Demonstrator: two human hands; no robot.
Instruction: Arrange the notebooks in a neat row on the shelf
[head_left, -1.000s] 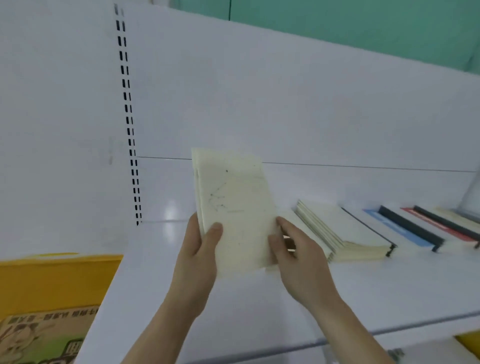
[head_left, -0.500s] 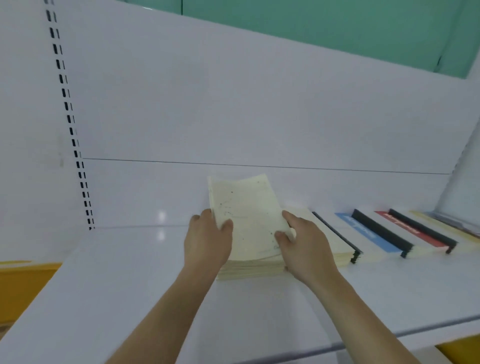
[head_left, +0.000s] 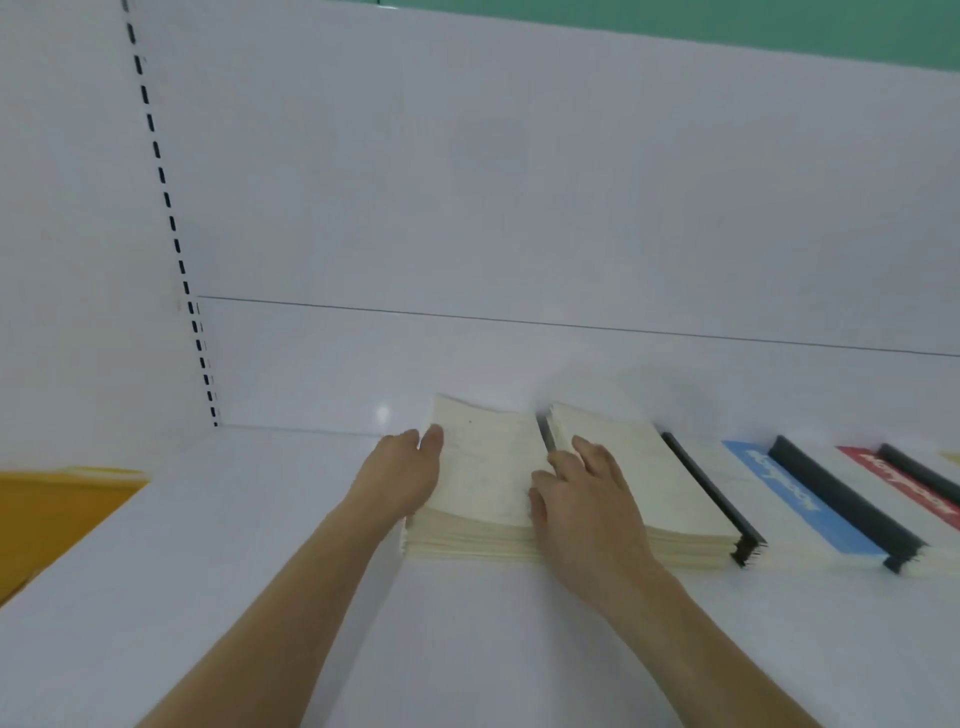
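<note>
While the shelf (head_left: 519, 649) carries its row toward the back edge, your cream notebook stack (head_left: 483, 483) lies flat at the row's left end; left hand (head_left: 402, 475) and right hand (head_left: 587, 499) rest open-fingered against its sides. Light, floppy, slippery: press the long edges.

Right hand (head_left: 582, 499) hides the gap between the two cream stacks (head_left: 483, 478); red notebook (head_left: 904, 488) cut off at right edge; cover lettering blurred.

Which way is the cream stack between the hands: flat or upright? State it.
Flat. The cream stack lies cover-up on the shelf, page edges facing front.
</note>
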